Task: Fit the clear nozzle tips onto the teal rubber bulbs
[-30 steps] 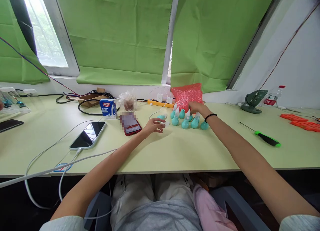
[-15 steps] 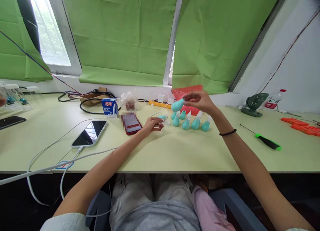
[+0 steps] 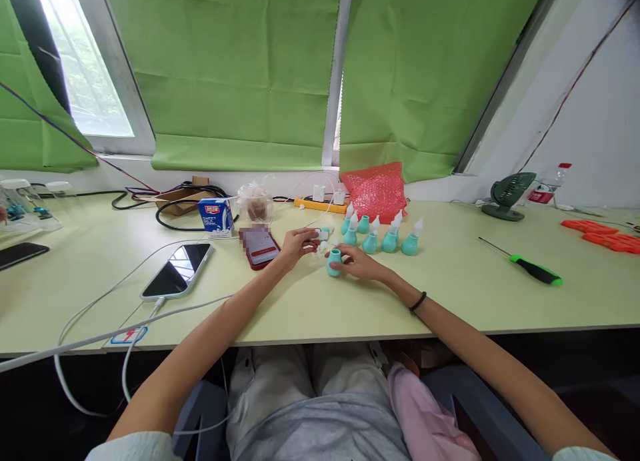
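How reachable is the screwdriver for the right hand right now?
Probably yes: nothing visible stands between the right hand and the screwdriver, off to its right on the table. The fingers would likely need to release the teal bulb first.

Lone vase [image 3: 333, 264] reads turquoise | grouped vases [image 3: 389, 242] turquoise, tips [image 3: 419, 226] white | pouch [image 3: 377, 189] red | blinds [image 3: 225, 74] plain green | tabletop [image 3: 400, 308] pale yellow-green | screwdriver handle [image 3: 537, 271] black, bright green

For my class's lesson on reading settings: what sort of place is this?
Probably a workroom or office: a power strip, a screwdriver and turquoise bulb-shaped pieces share one long table.
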Available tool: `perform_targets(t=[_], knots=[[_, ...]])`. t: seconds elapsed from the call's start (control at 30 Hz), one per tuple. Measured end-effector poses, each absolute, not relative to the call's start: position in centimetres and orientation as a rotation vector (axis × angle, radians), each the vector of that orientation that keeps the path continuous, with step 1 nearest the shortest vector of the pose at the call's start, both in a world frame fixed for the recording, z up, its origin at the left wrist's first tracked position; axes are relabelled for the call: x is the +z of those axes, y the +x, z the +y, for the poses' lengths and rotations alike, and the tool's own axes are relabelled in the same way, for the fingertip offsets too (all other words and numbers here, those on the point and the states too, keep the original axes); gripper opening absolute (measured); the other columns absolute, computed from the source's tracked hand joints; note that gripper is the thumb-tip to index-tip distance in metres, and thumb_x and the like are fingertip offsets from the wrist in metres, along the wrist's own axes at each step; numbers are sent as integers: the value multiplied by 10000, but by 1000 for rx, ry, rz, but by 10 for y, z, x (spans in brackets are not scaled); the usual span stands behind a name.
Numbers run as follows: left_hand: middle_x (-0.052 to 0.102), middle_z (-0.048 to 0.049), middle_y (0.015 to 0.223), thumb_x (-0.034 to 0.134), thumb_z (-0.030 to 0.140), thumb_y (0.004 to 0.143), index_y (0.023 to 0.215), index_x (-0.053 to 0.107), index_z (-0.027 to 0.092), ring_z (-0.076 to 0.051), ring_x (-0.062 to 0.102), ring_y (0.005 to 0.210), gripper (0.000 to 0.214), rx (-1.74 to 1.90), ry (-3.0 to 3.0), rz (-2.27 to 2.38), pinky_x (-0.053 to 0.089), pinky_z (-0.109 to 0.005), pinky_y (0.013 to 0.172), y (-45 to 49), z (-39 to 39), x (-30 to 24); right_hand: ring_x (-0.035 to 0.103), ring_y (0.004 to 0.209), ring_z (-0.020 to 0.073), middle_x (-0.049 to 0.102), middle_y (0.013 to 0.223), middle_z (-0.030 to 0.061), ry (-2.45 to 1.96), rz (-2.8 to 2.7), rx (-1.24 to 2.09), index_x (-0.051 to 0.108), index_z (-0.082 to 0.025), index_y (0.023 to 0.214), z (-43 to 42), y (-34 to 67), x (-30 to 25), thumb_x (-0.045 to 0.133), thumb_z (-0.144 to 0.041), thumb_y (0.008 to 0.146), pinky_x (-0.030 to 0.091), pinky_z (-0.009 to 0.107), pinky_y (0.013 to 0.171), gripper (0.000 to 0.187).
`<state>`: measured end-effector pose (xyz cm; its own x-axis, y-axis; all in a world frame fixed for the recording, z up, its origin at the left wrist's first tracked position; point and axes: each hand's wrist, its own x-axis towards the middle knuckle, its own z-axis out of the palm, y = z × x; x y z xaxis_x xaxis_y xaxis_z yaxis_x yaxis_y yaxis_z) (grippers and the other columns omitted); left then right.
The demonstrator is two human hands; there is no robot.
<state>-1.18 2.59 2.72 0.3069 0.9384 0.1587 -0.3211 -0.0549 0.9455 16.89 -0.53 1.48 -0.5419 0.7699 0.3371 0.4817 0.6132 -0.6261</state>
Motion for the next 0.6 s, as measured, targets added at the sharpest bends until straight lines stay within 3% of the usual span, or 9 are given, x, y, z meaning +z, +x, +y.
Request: perform_targets(t=[0.13, 0.43, 0.6], knots=[[587, -66, 593, 658, 244, 584, 747, 615, 61, -118, 543, 532, 250, 1044, 1246, 621, 422, -253, 530, -9, 20, 30, 463, 640, 108, 488, 729, 4, -1048, -2114, 491, 474, -160, 895, -6, 166, 15, 317, -416, 823, 405, 218, 542, 309], [568, -37, 589, 662, 320, 601, 765, 610, 81, -102, 526, 535, 294, 1001, 1330, 584, 416, -246, 536, -10, 17, 33, 415, 552, 116, 458, 580, -18, -1268, -1988, 51, 459, -179, 624, -9, 166, 16, 455, -355, 719, 320, 227, 528, 200], [586, -52, 577, 675, 326, 590, 725, 617, 76, -100, 521, 497, 290, 943, 1417, 638, 427, -248, 507, -10, 14, 35, 461, 567, 133, 518, 586, -2, -1321, -2035, -104, 490, -183, 623, -12, 165, 14, 493, -333, 672, 312, 232, 535, 158]])
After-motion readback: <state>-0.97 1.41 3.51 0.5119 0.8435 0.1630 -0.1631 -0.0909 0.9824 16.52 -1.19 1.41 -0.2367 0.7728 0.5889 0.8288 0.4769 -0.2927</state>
